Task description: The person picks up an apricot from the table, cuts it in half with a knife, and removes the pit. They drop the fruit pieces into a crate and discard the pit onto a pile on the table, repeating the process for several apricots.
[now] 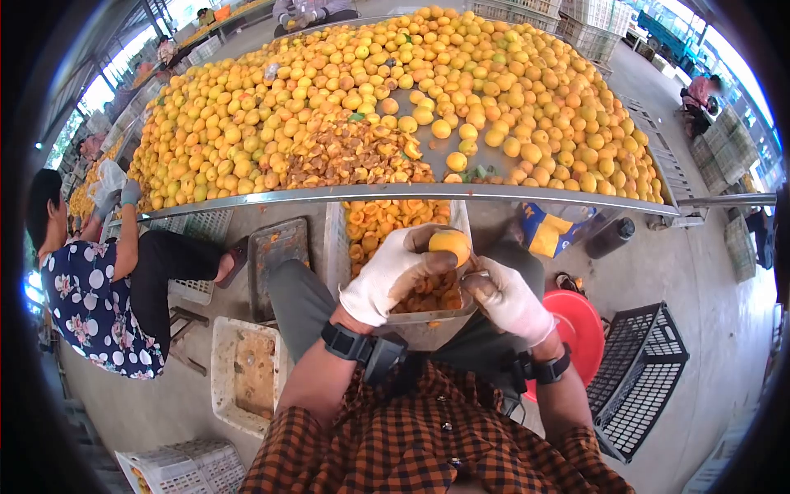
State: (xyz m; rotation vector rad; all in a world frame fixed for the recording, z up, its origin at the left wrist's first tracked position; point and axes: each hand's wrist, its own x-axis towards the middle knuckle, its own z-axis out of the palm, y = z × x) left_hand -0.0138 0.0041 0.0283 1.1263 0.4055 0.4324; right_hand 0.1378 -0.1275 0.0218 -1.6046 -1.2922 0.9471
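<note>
My left hand [393,273], in a white glove, grips a round yellow-orange apricot [450,244] just above my lap. My right hand [508,298], also gloved, is closed beside the fruit, its fingers touching the fruit's lower right side; what it holds is hidden. Below both hands a metal tray [424,318] on my knees carries cut fruit halves. Behind it a white crate [336,239] holds more split fruit. A large pile of whole apricots [395,99] covers the metal table [411,192] in front of me.
A person in a dotted dress [95,288] sits at the left by the table edge. A red basin [580,325] and a black crate [638,375] stand on the floor at my right. White crates [243,370] lie at lower left. More people sit far back.
</note>
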